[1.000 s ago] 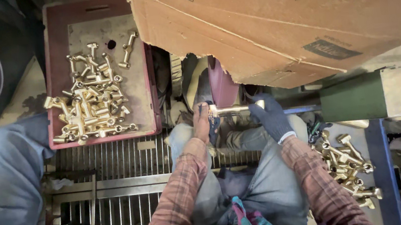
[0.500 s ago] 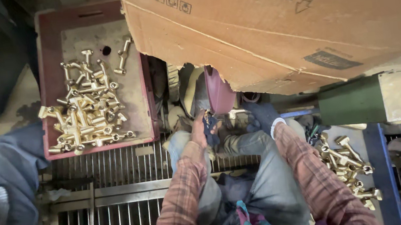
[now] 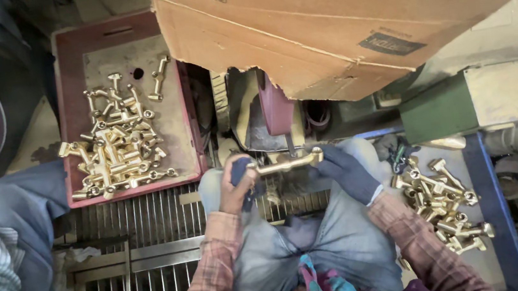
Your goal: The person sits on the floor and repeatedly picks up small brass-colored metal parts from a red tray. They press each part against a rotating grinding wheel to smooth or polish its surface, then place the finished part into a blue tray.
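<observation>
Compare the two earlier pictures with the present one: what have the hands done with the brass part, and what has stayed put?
Both hands, left hand and gloved right hand, kept hold of the brass part. Half a second ago it was drawn in close between them; now it lies level again, stretched between them under the wheel. The red crate of brass parts and the loose pile on the right stayed put.

brass fitting: shiny golden metal | right hand: dark knit cloth glove | crate: dull red plastic, dusty | box: matt brown cardboard, torn edge | grating: bare steel
</observation>
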